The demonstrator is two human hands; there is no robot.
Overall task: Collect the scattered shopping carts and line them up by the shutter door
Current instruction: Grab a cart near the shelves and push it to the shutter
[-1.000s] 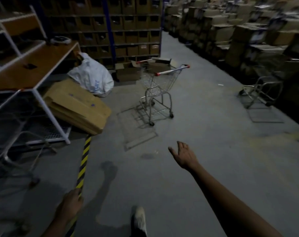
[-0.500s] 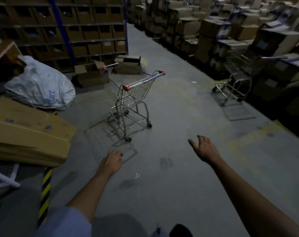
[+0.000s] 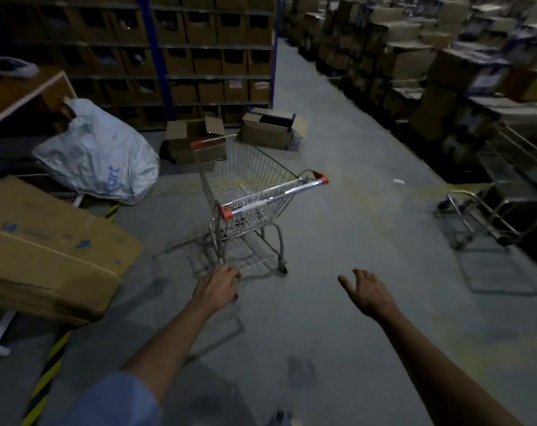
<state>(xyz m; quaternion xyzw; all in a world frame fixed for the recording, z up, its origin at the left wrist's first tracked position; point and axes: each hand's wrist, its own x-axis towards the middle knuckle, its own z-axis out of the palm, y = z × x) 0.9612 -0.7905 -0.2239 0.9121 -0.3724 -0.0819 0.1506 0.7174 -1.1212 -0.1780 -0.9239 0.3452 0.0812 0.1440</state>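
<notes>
So both hands reach toward the shopping cart (image 3: 248, 192) — left hand (image 3: 219, 287) loosely curled, right hand (image 3: 367, 292) spread open, neither touching it.

Blue letters, perhaps "art", on white bag (image 3: 98, 155)

A single wide-angle view looks from the person's head, forward and down along a warehouse aisle. The grey floor (image 3: 338, 302) fills the middle; both forearms reach in from the bottom edge, nearest the lens. A shopping cart (image 3: 252, 195) stands a little ahead, near the centre. Shelving (image 3: 199, 56) and stacked boxes (image 3: 415, 63) bend outward toward the top corners, farther off.
</notes>
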